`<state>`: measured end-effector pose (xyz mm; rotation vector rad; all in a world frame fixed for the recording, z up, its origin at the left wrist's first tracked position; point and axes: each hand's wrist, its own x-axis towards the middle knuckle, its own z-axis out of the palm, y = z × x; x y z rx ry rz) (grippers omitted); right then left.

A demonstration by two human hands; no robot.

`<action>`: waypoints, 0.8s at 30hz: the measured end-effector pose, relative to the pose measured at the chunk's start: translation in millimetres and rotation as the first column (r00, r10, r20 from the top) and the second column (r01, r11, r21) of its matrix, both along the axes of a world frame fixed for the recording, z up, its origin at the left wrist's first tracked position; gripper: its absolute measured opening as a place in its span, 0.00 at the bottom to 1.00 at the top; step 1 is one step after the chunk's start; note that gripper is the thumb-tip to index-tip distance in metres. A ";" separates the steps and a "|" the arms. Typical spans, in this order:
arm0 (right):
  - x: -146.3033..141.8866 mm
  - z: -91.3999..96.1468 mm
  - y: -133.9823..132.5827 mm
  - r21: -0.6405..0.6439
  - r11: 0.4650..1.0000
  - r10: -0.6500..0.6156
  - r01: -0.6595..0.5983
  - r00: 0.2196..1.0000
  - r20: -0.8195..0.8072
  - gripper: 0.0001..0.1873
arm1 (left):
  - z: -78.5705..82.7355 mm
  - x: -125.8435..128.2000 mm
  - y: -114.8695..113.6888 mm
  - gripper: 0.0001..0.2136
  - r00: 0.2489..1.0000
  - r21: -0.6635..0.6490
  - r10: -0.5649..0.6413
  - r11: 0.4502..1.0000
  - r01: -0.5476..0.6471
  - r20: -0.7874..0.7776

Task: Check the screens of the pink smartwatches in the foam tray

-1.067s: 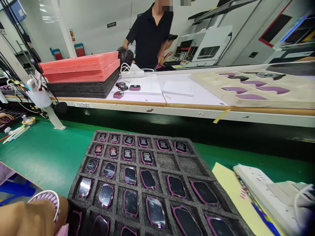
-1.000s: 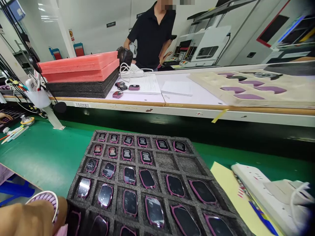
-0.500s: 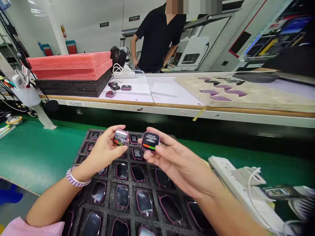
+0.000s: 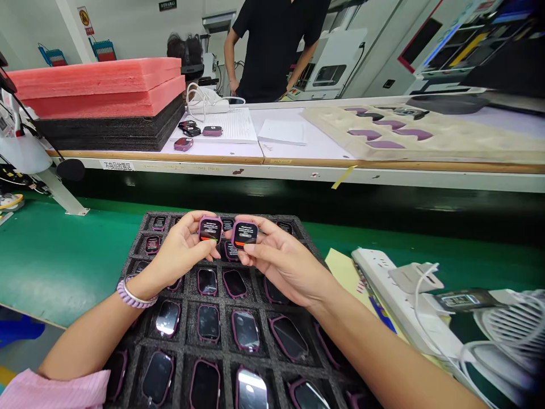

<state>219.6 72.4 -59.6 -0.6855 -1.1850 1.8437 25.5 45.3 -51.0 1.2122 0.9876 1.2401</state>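
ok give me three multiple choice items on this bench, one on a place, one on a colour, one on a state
1. Where is the foam tray?
A. on the green mat
B. on the far shelf
C. on the floor

2. What colour are the top foam sheets?
A. blue
B. pink
C. white

3. The left hand has its grip
A. open and bare
B. flat on the tray
C. shut on a watch body

A: the green mat lies under the tray.
B: the upper stack is pink.
C: fingers pinch the watch; the right hand holds another watch body.

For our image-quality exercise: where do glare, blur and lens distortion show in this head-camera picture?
Head view: glare whitens the watch screens in the foam tray; the fan at the right edge smears; the bench edge bows; the left hand and right hand stay sharp.
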 end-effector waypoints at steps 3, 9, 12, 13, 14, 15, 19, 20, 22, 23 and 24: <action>-0.3 -2.1 1.5 0.003 1.000 0.000 0.000 1.000 -0.006 0.25 | -1.6 0.3 -0.9 0.20 0.998 -0.008 -0.046 0.999 0.046 0.038; -2.4 -6.6 4.6 0.015 1.000 0.005 -0.005 0.999 -0.044 0.24 | -1.2 1.5 -2.6 0.19 0.996 -0.051 -0.065 0.996 0.068 0.062; -3.3 -8.2 5.2 0.026 1.000 0.006 -0.005 0.999 -0.053 0.22 | -1.4 2.3 -2.4 0.16 0.995 -0.065 -0.067 0.995 0.072 0.069; -3.4 -8.6 5.2 0.031 1.000 0.006 -0.004 0.999 -0.053 0.22 | -1.7 2.5 -2.3 0.15 0.995 -0.067 -0.065 0.995 0.070 0.069; -3.6 -8.9 5.3 0.036 0.999 0.004 -0.002 0.999 -0.052 0.22 | -2.1 2.5 -2.2 0.15 0.996 -0.068 -0.063 0.995 0.068 0.067; -3.6 -9.3 5.3 0.041 0.999 0.004 -0.001 0.999 -0.051 0.22 | -2.5 2.5 -2.2 0.14 0.996 -0.067 -0.059 0.996 0.064 0.067; -4.2 -10.5 5.9 0.042 0.999 -0.002 0.004 0.999 -0.051 0.22 | -4.0 1.6 -1.9 0.15 0.994 -0.065 -0.060 0.996 0.067 0.094; -4.4 -10.8 6.2 0.040 0.999 -0.003 0.005 0.999 -0.053 0.22 | -4.2 1.3 -1.6 0.15 0.993 -0.064 -0.062 0.996 0.069 0.101; -4.9 -11.2 6.9 0.035 0.999 -0.003 0.005 0.998 -0.057 0.23 | -4.6 0.7 -0.7 0.16 0.992 -0.064 -0.060 0.996 0.067 0.112; -5.1 -11.2 7.1 0.034 0.999 -0.002 0.004 0.998 -0.058 0.23 | -4.7 0.4 -0.2 0.16 0.992 -0.064 -0.057 0.996 0.065 0.117; -5.3 -11.0 7.2 0.032 0.999 -0.001 0.003 0.998 -0.059 0.23 | -4.6 0.0 0.2 0.16 0.991 -0.066 -0.056 0.996 0.064 0.121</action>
